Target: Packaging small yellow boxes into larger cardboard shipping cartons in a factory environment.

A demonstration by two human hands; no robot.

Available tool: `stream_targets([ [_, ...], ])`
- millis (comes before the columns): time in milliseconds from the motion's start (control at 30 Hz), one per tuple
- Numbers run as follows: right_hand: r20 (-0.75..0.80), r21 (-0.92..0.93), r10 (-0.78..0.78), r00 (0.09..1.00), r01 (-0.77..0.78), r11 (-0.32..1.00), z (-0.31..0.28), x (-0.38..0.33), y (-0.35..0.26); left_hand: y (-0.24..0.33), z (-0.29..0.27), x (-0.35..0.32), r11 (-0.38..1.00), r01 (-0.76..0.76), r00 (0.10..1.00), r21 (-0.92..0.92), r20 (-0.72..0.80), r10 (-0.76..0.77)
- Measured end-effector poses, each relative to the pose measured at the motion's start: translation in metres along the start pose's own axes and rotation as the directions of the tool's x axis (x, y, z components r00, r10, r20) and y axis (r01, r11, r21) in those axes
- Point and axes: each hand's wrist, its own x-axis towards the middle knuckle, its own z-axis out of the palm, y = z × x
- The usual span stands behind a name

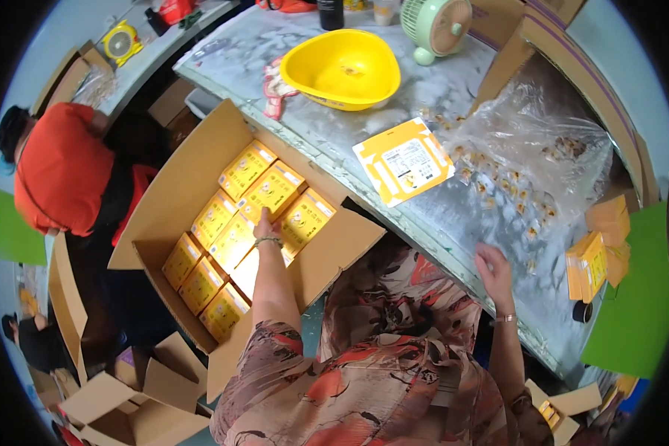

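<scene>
My left hand [266,223] reaches down into an open brown carton [177,195] on my left and rests on one of several small yellow boxes [273,189] packed in rows inside it; whether the fingers grip the box is hidden. My right hand [492,266] lies on the grey table [334,134] near its front edge, fingers spread, holding nothing. Just beyond it sits a clear plastic bag [531,160] full of small wrapped pieces, and a flat unfolded yellow box blank [404,160] lies further left.
A yellow bowl [344,68] and a green desk fan [436,26] stand at the back of the table. A stack of flat yellow box blanks [589,264] lies at the right. A person in an orange top [59,167] works at left. Empty cartons [137,405] lie on the floor.
</scene>
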Motion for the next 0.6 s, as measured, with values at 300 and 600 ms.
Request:
stream_targets([
  [300, 0.044, 0.049, -0.343, 0.938, 0.341, 0.939, 0.061, 0.178, -0.065, 0.019, 0.105, -0.101, 0.013, -0.823, 0.374, 0.568, 0.524, 0.765],
  [600, 0.157, -0.500, -0.258, 0.953, 0.302, 0.812, 0.065, 0.259, -0.028, -0.069, 0.190, -0.225, -0.463, -0.879, 0.155, 0.114, 0.987, -0.051],
])
